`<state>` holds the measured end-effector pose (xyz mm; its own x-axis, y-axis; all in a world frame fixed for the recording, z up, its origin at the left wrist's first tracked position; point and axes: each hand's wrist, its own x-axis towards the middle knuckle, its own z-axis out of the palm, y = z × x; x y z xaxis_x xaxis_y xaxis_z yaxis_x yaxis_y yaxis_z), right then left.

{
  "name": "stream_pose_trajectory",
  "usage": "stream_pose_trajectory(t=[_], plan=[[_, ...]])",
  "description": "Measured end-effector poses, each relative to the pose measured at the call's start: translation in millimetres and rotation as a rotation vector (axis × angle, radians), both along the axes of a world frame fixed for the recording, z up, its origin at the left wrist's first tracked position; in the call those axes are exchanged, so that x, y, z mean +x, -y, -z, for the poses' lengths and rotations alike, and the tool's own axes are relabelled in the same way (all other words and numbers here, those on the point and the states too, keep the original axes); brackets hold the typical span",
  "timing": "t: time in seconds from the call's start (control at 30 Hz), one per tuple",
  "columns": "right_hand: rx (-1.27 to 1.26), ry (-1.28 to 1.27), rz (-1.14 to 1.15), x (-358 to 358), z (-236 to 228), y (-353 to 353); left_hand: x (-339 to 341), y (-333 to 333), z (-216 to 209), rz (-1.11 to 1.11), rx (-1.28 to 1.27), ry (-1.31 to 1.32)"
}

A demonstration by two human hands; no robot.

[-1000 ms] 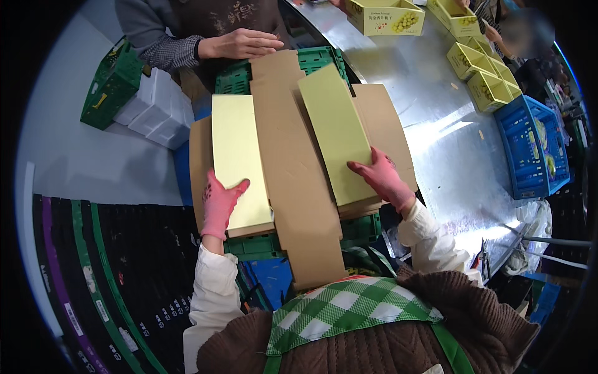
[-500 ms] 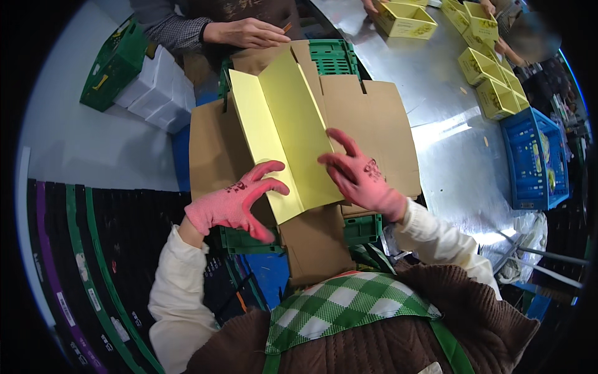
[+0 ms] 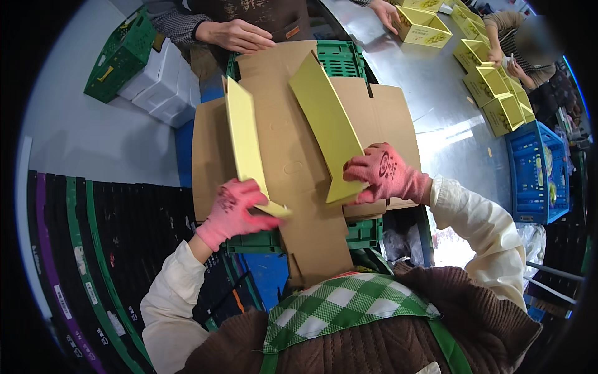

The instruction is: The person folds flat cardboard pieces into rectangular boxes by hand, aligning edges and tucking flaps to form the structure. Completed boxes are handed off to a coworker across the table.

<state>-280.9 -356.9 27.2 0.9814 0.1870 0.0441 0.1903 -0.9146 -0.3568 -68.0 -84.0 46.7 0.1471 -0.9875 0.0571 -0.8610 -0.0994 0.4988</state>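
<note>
Two long yellow cardboard pieces stand tilted, a strip of brown cardboard between them. My left hand, in a pink glove, is closed at the near end of the left yellow cardboard piece, where a short flap bends inward. The fingers of my right hand, also gloved in pink, wrap over the outer edge of the right yellow cardboard piece near its lower end. Beneath both lies a stack of flat brown cardboard, which rests on green crates.
Across the stack, another person's hand rests by the cardboard's far edge. On the metal table at right stand several yellow boxes, handled by other people, and a blue basket. A green crate sits atop white boxes at left.
The yellow pieces, side by side before, are now apart with brown cardboard showing between them. My hands have closed on their near ends, the right one moving outward.
</note>
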Motion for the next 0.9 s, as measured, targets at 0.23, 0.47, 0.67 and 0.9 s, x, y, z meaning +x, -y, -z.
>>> stream_pose_trajectory(t=[0.23, 0.47, 0.67, 0.9], plan=[[-0.311, 0.218, 0.329, 65, 25, -73, -43, 47, 29, -0.411, -0.086, 0.369], [-0.313, 0.114, 0.220, 71, 9, -72, -27, 38, -5, -0.155, -0.008, 0.235], [0.379, 0.069, 0.176, 65, -9, -63, -30, 38, 35, -0.363, -0.097, 0.409], [-0.015, 0.227, -0.052, -38, 44, -59, -21, 30, 28, -0.364, -0.042, 0.288]])
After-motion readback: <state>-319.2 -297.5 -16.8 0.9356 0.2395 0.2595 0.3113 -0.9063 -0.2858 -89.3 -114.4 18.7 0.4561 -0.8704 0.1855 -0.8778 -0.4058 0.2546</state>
